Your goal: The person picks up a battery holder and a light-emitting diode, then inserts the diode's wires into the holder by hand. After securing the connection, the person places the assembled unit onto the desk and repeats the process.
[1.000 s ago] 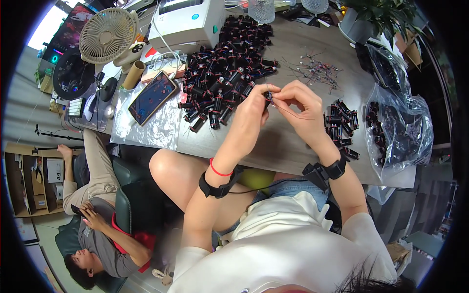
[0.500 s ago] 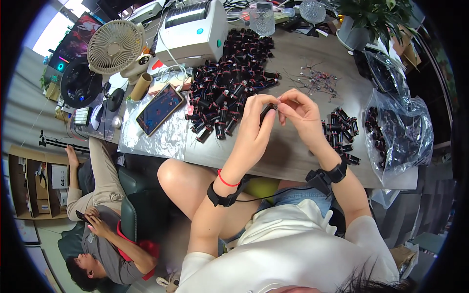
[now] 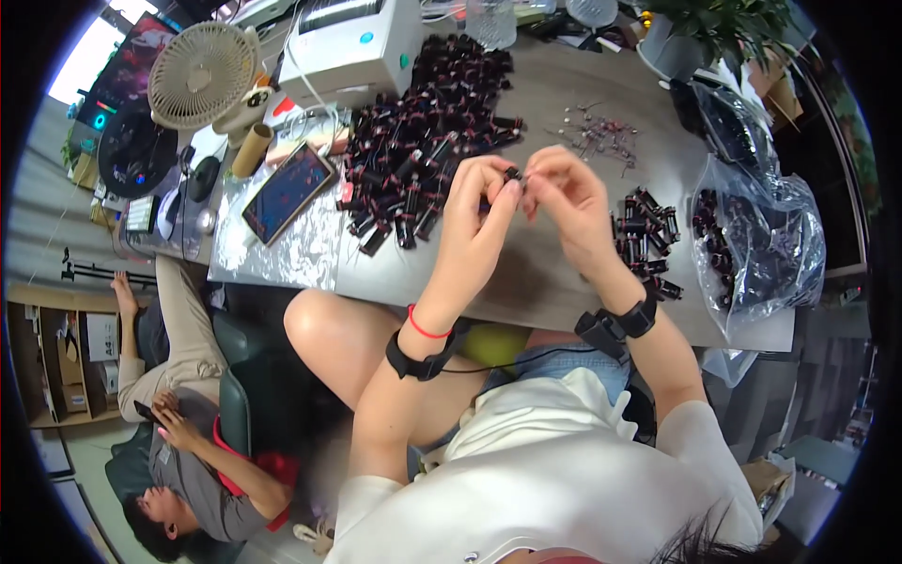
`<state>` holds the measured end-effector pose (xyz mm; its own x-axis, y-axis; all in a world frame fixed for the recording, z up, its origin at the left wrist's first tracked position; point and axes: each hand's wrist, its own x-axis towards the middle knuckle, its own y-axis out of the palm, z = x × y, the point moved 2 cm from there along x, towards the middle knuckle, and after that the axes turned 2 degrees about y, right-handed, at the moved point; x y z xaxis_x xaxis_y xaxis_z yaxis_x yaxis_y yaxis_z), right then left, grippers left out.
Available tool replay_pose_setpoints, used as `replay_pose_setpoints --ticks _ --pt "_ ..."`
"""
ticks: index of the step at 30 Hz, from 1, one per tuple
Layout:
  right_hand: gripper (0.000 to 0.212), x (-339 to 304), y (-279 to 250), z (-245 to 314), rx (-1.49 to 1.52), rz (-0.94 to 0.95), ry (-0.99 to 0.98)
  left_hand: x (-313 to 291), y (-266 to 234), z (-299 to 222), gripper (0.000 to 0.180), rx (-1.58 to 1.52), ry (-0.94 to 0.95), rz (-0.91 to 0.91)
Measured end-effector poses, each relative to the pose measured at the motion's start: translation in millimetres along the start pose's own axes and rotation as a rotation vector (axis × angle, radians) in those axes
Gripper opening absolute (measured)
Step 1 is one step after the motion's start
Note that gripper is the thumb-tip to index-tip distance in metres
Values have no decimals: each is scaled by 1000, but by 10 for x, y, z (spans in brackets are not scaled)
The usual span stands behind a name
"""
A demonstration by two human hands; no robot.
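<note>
Above the table, my left hand is closed on a small black cylinder, whose end shows between thumb and fingers. Right beside that end, my right hand has thumb and fingers pinched together; whatever lies between them is too small to make out. Left of my hands spreads a large heap of similar black cylinders with reddish bands and shiny ends. A smaller group of black cylinders lies by my right wrist. Beyond my right hand are scattered tiny components with thin wire leads.
A transparent plastic bag with more cylinders lies at the right. Toward the left are a phone, a cardboard tube, a fan and a white printer. Another person sits at the left holding a phone.
The whole view has shifted a little. The cylinder in my left hand has tilted, so its end shows now rather than its side. My right fingers stay close to it.
</note>
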<state>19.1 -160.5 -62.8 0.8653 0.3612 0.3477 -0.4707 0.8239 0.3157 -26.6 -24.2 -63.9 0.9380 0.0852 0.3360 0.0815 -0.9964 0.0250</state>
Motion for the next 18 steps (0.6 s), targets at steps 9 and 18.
replay_pose_setpoints --ticks 9,18 --pt "9 -40 -69 -3 -128 -169 54 -4 59 -123 13 23 87 -197" --pt "12 -77 -15 78 -668 -134 -349 -38 35 -279 24 398 272 -245"
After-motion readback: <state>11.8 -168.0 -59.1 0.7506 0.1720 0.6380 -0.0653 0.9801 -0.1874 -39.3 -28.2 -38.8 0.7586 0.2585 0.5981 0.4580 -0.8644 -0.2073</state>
